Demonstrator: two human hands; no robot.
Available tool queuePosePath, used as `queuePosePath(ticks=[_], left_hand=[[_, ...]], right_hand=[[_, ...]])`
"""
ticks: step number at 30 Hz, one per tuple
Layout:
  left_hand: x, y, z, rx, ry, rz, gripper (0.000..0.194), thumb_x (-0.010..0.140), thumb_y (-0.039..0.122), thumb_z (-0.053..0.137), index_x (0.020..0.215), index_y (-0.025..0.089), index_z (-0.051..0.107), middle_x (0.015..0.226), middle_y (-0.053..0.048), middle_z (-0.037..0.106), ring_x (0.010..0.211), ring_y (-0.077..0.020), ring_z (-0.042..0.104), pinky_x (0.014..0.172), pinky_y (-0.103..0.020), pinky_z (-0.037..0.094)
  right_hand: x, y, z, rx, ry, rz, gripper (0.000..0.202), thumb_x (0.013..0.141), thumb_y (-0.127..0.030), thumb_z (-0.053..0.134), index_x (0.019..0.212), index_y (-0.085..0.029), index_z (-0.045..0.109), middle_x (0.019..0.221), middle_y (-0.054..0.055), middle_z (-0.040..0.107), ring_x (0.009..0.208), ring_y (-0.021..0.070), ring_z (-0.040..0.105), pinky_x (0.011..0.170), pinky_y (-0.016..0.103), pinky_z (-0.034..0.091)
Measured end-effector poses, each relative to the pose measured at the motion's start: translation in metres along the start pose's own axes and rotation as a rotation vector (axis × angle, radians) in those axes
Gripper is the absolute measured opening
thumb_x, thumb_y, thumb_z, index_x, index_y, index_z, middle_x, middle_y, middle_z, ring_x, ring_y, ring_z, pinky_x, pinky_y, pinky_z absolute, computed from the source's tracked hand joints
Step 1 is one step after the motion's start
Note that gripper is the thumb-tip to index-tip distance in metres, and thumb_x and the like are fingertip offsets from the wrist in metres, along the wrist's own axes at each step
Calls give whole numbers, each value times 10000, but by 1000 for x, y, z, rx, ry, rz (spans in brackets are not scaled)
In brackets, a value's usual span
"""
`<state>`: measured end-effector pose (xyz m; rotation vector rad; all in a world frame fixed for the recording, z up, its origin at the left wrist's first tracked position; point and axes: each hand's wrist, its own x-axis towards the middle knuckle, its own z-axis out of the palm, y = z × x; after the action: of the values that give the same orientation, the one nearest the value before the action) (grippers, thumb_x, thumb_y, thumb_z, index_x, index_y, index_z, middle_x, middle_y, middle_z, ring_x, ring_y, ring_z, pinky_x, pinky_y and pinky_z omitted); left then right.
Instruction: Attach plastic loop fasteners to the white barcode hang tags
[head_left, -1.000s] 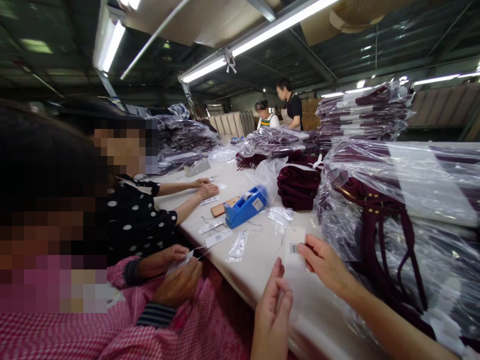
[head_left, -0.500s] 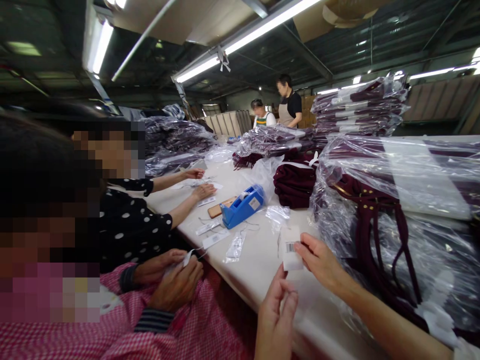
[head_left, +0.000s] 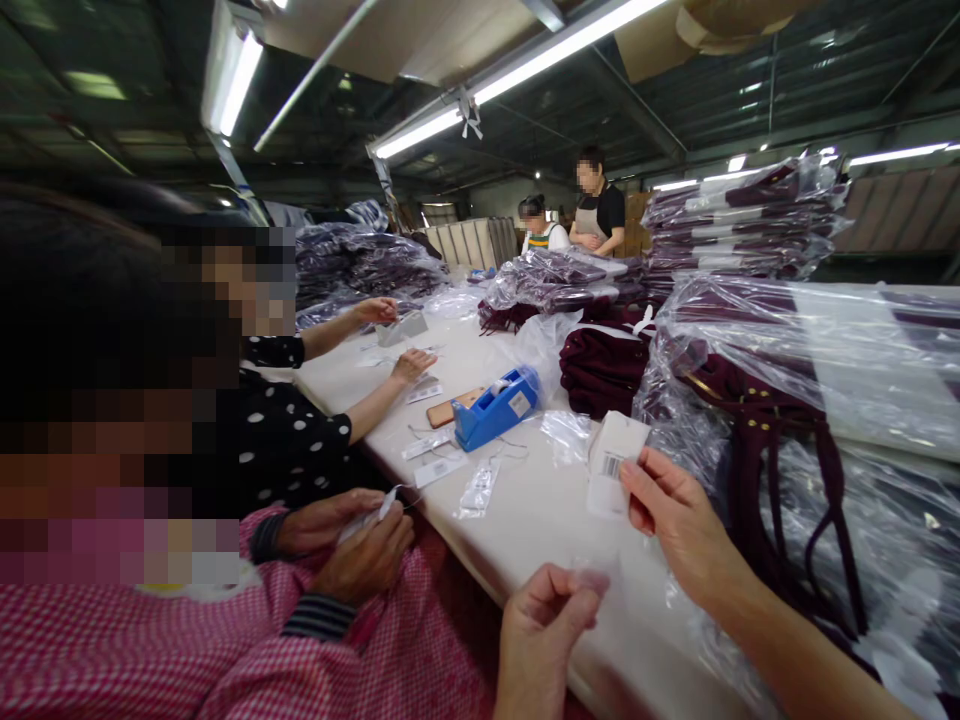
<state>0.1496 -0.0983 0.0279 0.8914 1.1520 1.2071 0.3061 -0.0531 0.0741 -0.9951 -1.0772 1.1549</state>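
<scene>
- One white tag (head_left: 609, 470) with a barcode is pinched between the thumb and fingers of the right hand (head_left: 675, 510), above the tabletop (head_left: 517, 540).
- Left hand (head_left: 536, 625): thumb and fingers drawn together, pinching a thin clear film (head_left: 611, 580); outline of film too faint to trace. The two hands are apart, left one lower and nearer the wearer.
- Blue tape dispenser (head_left: 496, 408) stands on the tabletop beyond the hands; flat tan object (head_left: 450, 410) lies just beside it.
- Stringed labels (head_left: 439, 468) and a small clear packet (head_left: 480, 488) lie on the near side of the dispenser.
- Crumpled clear plastic (head_left: 566, 435) lies between dispenser and white tag.
- Folded maroon cloth (head_left: 604, 370) sits behind the tag. At right, plastic-wrapped maroon goods (head_left: 795, 400) show straps and metal eyelets; a wrapped stack (head_left: 742, 220) rises behind them.
- Person in pink checks (head_left: 337, 640), at left, holds a white item with a string in both hands.
- Person in polka dots (head_left: 292, 430), next along, reaches both arms over the tabletop.
- Two people (head_left: 574, 225) are visible in the background.
</scene>
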Motion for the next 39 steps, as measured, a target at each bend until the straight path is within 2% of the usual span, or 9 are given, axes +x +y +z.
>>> queuePosePath(ticks=[4,8,16,24,31,39], left_hand=[[-2,2,2,-112,-42,-6,279,535,284,829,575,170,577,662,-14,697,592,-124,570,599,-214,407],[-5,5,3,-170,-90,20,284,562,262,821,586,170,553,690,-34,716,683,-161,620,658,-235,427],[0,-5,-5,-117,-46,-31,334,509,305,848,579,166,553,585,10,658,534,-101,520,542,-201,353],[-1,0,-4,-162,-77,-50,319,521,297,842,548,158,556,621,-23,689,559,-113,545,564,-205,369],[-4,3,1,-195,-109,-51,283,547,266,835,570,147,579,649,-41,713,570,-105,546,572,-197,384],[-4,3,2,-217,-119,-51,277,567,285,830,606,146,594,681,-68,729,611,-131,583,580,-211,409]], right_hand=[[-4,-3,3,-48,-9,-30,284,868,-456,536,750,-197,536,559,-60,426,518,99,391,484,226,288],[-7,-6,4,-67,-1,-42,268,879,-442,525,757,-203,533,561,-60,428,522,103,388,492,230,291],[-22,-13,12,-125,23,-94,288,891,-423,509,700,-208,493,618,-42,454,572,116,414,537,240,324],[-23,-2,18,-112,-46,-125,273,900,-398,497,707,-205,486,645,-42,443,598,116,401,555,234,333],[-27,-4,20,-104,-84,-143,227,918,-360,478,762,-201,519,630,-47,430,594,110,399,553,225,340],[-24,-3,20,-85,-109,-137,233,917,-347,487,739,-200,514,638,-48,438,593,100,403,551,213,344]])
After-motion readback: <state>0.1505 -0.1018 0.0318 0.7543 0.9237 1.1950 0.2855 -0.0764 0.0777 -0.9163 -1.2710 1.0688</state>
